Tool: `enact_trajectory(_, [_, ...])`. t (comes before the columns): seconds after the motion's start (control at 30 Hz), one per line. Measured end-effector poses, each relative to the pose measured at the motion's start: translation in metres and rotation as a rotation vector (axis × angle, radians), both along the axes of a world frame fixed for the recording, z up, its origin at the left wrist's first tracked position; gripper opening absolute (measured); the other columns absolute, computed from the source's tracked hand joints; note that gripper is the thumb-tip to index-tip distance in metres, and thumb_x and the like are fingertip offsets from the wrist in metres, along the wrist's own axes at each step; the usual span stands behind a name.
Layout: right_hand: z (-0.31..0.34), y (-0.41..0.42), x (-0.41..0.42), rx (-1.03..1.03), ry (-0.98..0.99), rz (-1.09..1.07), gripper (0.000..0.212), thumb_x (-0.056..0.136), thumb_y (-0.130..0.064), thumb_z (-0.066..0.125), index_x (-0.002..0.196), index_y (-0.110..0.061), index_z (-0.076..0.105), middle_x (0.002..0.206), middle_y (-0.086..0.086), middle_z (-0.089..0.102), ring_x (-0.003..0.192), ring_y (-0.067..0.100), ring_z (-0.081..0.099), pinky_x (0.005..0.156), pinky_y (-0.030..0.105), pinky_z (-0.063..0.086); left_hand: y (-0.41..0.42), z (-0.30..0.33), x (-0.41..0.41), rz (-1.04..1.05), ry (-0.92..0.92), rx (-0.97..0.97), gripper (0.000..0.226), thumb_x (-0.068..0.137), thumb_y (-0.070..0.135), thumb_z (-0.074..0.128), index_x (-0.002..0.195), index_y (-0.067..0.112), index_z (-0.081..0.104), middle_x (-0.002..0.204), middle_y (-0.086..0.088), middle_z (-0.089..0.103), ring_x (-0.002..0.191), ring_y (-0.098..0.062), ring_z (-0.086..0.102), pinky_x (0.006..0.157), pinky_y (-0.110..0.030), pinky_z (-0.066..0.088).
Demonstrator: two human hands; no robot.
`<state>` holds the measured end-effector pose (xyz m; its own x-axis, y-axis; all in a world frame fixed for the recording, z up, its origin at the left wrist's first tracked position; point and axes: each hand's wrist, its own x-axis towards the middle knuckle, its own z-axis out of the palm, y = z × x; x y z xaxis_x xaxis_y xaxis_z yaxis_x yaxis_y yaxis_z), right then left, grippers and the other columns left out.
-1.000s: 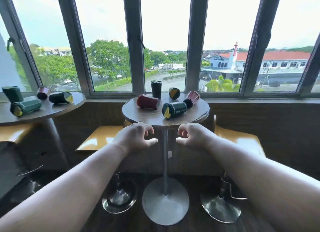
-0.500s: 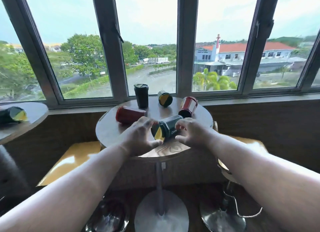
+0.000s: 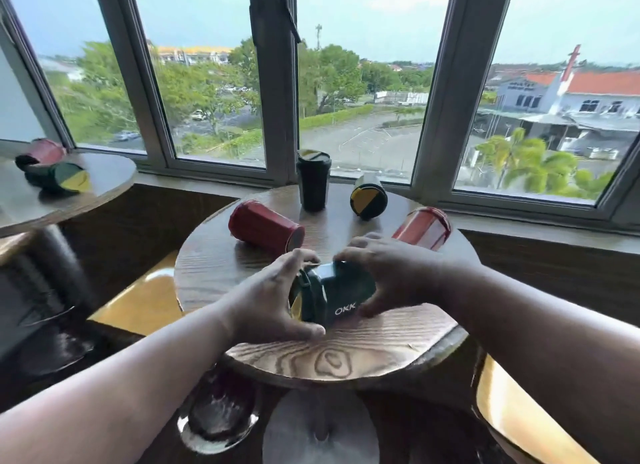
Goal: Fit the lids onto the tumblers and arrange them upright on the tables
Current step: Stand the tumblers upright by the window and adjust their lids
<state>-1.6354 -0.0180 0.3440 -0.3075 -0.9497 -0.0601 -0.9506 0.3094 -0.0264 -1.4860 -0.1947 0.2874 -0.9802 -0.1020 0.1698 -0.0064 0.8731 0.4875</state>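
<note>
A dark green tumbler marked OKK lies on its side on the round wooden table. My left hand grips its lid end, and my right hand curls over its body. Behind them a red tumbler lies on its side at the left. Another red tumbler lies at the right. A black tumbler stands upright with its lid on. A green tumbler with a yellow-and-black lid lies near the window.
A second round table at the left carries a red tumbler and a green tumbler with a yellow lid, both lying down. Yellow stool seats stand below the tables. Window frames rise right behind.
I have come closer to the table. Both hands moved forward from in front of the table edge and took hold of the green tumbler lying on it.
</note>
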Motion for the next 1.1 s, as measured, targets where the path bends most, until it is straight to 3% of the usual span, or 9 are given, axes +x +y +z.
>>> enact_trajectory(0.1, [0.0, -0.006, -0.012, -0.082, -0.076, 0.028, 0.068, 0.075, -0.041, 0.083, 0.134, -0.026, 0.054, 0.13, -0.002, 0.056, 0.121, 0.017, 0.048, 0.105, 0.034, 0.041, -0.008, 0.007, -0.007, 0.023, 0.049, 0.03, 0.085, 0.06, 0.045, 0.088, 0.126, 0.039, 0.034, 0.115, 0.014, 0.057, 0.101, 0.002, 0.055, 0.089, -0.018, 0.047])
enact_trajectory(0.2, [-0.002, -0.012, -0.026, -0.183, -0.215, -0.02, 0.069, 0.073, -0.041, 0.085, 0.133, -0.026, 0.055, 0.126, -0.004, 0.06, 0.114, 0.015, 0.054, 0.101, 0.036, 0.046, -0.018, 0.029, -0.019, 0.049, 0.105, 0.029, 0.079, 0.06, 0.04, 0.086, 0.124, 0.041, 0.04, 0.114, 0.02, 0.055, 0.104, 0.005, 0.055, 0.09, -0.021, 0.047])
enact_trajectory(0.33, [-0.012, -0.021, -0.04, -0.309, -0.395, -0.085, 0.064, 0.074, -0.036, 0.086, 0.129, -0.027, 0.056, 0.12, -0.007, 0.063, 0.107, 0.012, 0.059, 0.097, 0.032, 0.05, -0.026, 0.066, -0.04, 0.031, 0.081, -0.165, 0.073, 0.068, 0.037, 0.086, 0.128, 0.042, 0.047, 0.105, 0.031, 0.05, 0.099, 0.025, 0.042, 0.079, 0.003, 0.031])
enact_trajectory(0.47, [-0.027, -0.031, -0.053, -0.373, -0.564, -0.167, 0.048, 0.076, -0.027, 0.085, 0.114, -0.03, 0.056, 0.113, -0.006, 0.067, 0.105, 0.011, 0.066, 0.097, 0.035, 0.055, -0.037, 0.082, -0.071, -0.005, 0.004, -0.189, 0.083, 0.062, 0.056, 0.078, 0.137, 0.046, 0.045, 0.124, 0.021, 0.052, 0.109, 0.001, 0.047, 0.095, -0.019, 0.04])
enact_trajectory(0.6, [-0.039, -0.041, -0.061, -0.464, -0.706, -0.235, 0.055, 0.074, -0.023, 0.082, 0.124, -0.022, 0.057, 0.112, 0.0, 0.068, 0.102, 0.014, 0.069, 0.092, 0.042, 0.058, -0.041, 0.089, -0.098, 0.008, -0.056, -0.262, 0.082, 0.057, 0.073, 0.064, 0.133, 0.05, 0.045, 0.129, 0.015, 0.056, 0.117, -0.009, 0.052, 0.101, -0.039, 0.044])
enact_trajectory(0.77, [-0.044, -0.048, -0.067, -0.527, -0.784, -0.258, 0.078, 0.069, -0.025, 0.083, 0.137, -0.027, 0.045, 0.118, 0.006, 0.064, 0.102, 0.022, 0.07, 0.089, 0.044, 0.059, -0.033, 0.093, -0.114, 0.139, -0.093, -0.357, 0.074, 0.067, 0.084, 0.056, 0.131, 0.046, 0.049, 0.125, 0.008, 0.063, 0.111, -0.017, 0.06, 0.091, -0.039, 0.05])
enact_trajectory(0.97, [-0.042, -0.055, -0.068, -0.584, -0.808, -0.327, 0.085, 0.05, -0.041, 0.09, 0.123, -0.04, 0.046, 0.11, -0.01, 0.066, 0.1, 0.009, 0.067, 0.089, 0.037, 0.059, -0.02, 0.095, -0.114, 0.26, -0.087, -0.467, 0.099, 0.059, 0.099, 0.036, 0.126, 0.03, 0.055, 0.118, 0.004, 0.065, 0.107, -0.018, 0.061, 0.088, -0.04, 0.052])
enact_trajectory(1.03, [-0.038, -0.056, -0.065, -0.594, -0.768, -0.335, 0.083, 0.06, -0.027, 0.093, 0.126, -0.035, 0.042, 0.106, -0.016, 0.06, 0.094, -0.001, 0.062, 0.086, 0.025, 0.056, -0.02, 0.093, -0.114, 0.19, -0.037, -0.473, 0.094, 0.066, 0.093, 0.043, 0.134, 0.03, 0.05, 0.129, 0.006, 0.06, 0.116, -0.018, 0.057, 0.095, -0.037, 0.047])
enact_trajectory(1.1, [-0.038, -0.055, -0.066, -0.61, -0.803, -0.319, 0.078, 0.067, -0.009, 0.091, 0.125, -0.029, 0.043, 0.105, -0.014, 0.058, 0.091, 0.0, 0.063, 0.086, 0.027, 0.058, -0.023, 0.091, -0.114, 0.065, -0.032, -0.392, 0.081, 0.077, 0.074, 0.058, 0.145, 0.033, 0.041, 0.144, 0.01, 0.05, 0.128, -0.014, 0.048, 0.101, -0.03, 0.036])
